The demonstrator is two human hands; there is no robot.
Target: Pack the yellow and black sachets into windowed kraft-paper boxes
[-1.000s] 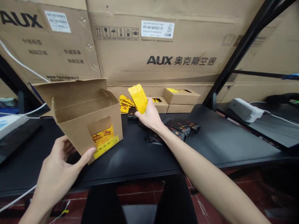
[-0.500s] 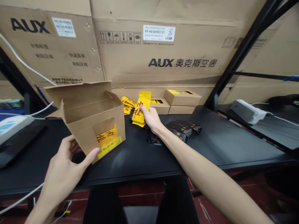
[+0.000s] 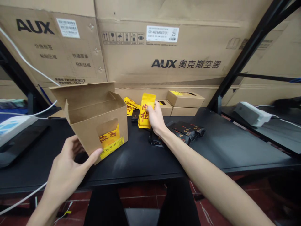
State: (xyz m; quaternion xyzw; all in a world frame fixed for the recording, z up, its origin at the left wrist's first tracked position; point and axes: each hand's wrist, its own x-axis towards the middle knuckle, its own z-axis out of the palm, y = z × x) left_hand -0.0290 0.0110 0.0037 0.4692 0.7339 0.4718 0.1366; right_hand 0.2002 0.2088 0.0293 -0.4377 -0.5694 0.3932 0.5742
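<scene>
My left hand [image 3: 72,160] grips the lower left corner of an open brown cardboard box [image 3: 86,131], its thumb on the front face. The box's top flaps stand up, and through its front window a yellow packet [image 3: 110,138] shows inside. In my right hand [image 3: 157,118] is a yellow packet with red characters [image 3: 144,113], held nearly upright by its right edge. Behind it to the left lie other yellow packets [image 3: 130,103]. Several black packets [image 3: 185,130] lie on the black table [image 3: 145,163], beyond and beside my right wrist.
Small brown boxes [image 3: 185,99] are stacked at the back, against large AUX cartons [image 3: 164,72]. A white power strip [image 3: 14,125] with cables is at the left. On the right, a white adapter [image 3: 254,113] lies past a black metal frame post [image 3: 246,56].
My right hand has turned the yellow packet more upright, its front now facing me. The whole view has shifted slightly; my left hand still grips the box.
</scene>
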